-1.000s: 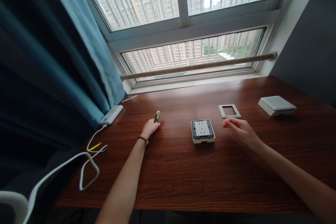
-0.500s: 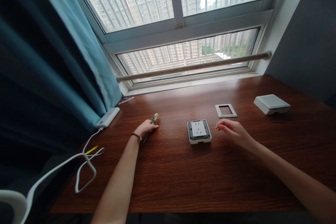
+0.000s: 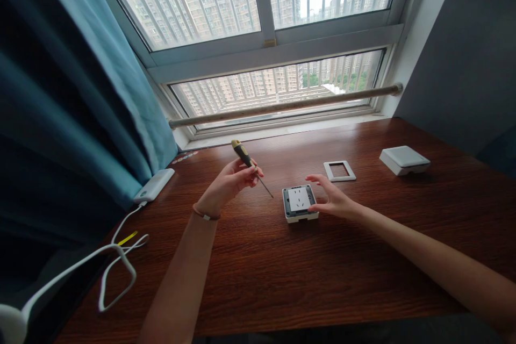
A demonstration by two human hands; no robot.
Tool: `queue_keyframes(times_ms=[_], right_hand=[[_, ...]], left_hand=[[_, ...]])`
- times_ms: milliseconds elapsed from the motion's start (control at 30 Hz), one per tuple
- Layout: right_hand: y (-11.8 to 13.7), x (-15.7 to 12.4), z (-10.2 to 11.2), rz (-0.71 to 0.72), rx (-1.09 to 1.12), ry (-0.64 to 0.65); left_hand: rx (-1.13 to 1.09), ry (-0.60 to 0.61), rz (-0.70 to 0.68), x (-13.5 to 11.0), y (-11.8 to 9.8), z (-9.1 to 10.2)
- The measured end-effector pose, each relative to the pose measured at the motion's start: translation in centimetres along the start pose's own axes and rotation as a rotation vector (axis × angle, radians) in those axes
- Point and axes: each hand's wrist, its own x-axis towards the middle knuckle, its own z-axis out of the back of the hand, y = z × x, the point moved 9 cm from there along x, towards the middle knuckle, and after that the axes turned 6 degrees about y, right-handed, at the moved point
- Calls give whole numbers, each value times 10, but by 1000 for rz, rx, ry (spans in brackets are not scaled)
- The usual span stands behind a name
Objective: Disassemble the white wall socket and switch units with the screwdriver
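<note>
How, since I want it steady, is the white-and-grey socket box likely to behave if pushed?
The socket box would probably slide rather than roll or tip, being squat, square and flat on the smooth-looking desk. It looks stiff, with straight edges and no visible sagging. It might shift easily, as nothing visible fastens it down.

The left hand (image 3: 233,183) has raised the screwdriver (image 3: 244,155) and swung it round — its shaft now slants down toward the socket (image 3: 299,199). The right hand (image 3: 334,200), bunched beside the socket earlier, has reached its right side — thumb and fingers now spread apart.
</note>
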Motion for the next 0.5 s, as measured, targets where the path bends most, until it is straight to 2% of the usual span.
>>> queue_keyframes(times_ms=[100,200,333,500], right_hand=[[-21,-1,-18,-56,88,115],[-34,-6,-28,-98,226,165],[-39,-9,-32,-85,373,192],[-41,-8,-31,-75,427,206]], left_hand=[[32,72,-54,19,-5,-24],[68,118,-97,35,1,-41],[58,146,-116,45,24,-57],[34,130,-96,42,51,-64]])
